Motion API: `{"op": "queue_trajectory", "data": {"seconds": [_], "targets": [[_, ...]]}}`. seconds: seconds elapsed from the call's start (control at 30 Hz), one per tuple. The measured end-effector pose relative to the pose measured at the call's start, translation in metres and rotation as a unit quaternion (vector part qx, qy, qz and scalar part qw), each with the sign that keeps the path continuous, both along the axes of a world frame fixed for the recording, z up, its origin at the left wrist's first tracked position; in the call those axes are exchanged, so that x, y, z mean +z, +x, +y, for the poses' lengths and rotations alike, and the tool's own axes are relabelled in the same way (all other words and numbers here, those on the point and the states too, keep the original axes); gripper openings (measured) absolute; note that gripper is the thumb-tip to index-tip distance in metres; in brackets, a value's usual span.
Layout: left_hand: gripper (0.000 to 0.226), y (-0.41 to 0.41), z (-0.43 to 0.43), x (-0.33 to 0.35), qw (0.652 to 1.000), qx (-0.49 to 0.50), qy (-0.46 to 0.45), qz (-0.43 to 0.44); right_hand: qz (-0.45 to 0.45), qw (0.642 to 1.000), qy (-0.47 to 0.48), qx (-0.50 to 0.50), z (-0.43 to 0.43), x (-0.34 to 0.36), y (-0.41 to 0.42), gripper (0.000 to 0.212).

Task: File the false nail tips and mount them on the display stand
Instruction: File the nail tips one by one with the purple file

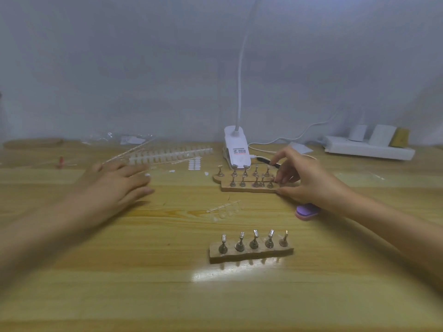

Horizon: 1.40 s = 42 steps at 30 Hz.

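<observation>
A near wooden display stand (251, 253) carries several metal pegs, some topped with nail tips. Two more wooden stands (247, 186) with bare pegs lie farther back. My right hand (304, 180) grips the right end of the nearer of those two, thumb at its front edge and fingers over its top. My left hand (115, 185) reaches flat and forward over the table, fingers straight, holding nothing, short of long strips of clear nail tips (167, 154). A short clear strip of nail tips (224, 209) lies mid-table. A purple nail file block (306, 212) sits under my right wrist.
A white clip lamp (236, 147) stands behind the far stands, its cable running right to a white power strip (369, 147). A black pen (267, 161) lies by the lamp. White adhesive dots (194, 163) and plastic bags (119, 138) lie at the back left.
</observation>
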<state>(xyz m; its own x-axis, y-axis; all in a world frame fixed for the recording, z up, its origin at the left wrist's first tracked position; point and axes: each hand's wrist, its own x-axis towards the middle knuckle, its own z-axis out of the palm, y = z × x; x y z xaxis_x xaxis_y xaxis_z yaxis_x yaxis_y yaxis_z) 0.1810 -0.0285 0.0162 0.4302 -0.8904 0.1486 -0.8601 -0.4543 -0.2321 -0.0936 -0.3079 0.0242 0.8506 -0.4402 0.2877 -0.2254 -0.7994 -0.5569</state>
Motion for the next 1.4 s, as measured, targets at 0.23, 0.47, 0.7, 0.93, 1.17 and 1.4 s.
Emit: {"op": "queue_trajectory", "data": {"seconds": [0.23, 0.47, 0.7, 0.93, 1.17, 1.4], "targets": [[0.053, -0.065, -0.025, -0.004, 0.946, -0.194, -0.147, 0.214, 0.014, 1.0, 0.007, 0.001, 0.005, -0.002, -0.012, 0.045], [0.027, -0.099, -0.052, -0.008, 0.901, -0.305, -0.147, 0.27, -0.058, 0.995, 0.009, 0.081, 0.034, 0.005, -0.045, 0.021], [0.032, -0.105, -0.075, -0.006, 0.866, -0.317, -0.181, 0.342, 0.077, 0.992, -0.045, 0.087, 0.044, 0.001, -0.031, 0.034], [0.017, -0.105, -0.067, -0.013, 0.866, -0.356, -0.247, 0.251, 0.056, 0.997, -0.003, 0.059, 0.054, 0.001, -0.013, 0.019], [0.011, -0.109, -0.068, -0.007, 0.807, -0.255, -0.352, 0.4, -0.03, 0.996, 0.034, 0.078, 0.056, 0.0, -0.015, 0.012], [0.038, -0.114, -0.069, -0.003, 0.645, -0.187, -0.276, 0.688, -0.095, 0.979, 0.162, 0.08, 0.058, 0.006, -0.012, 0.009]]}}
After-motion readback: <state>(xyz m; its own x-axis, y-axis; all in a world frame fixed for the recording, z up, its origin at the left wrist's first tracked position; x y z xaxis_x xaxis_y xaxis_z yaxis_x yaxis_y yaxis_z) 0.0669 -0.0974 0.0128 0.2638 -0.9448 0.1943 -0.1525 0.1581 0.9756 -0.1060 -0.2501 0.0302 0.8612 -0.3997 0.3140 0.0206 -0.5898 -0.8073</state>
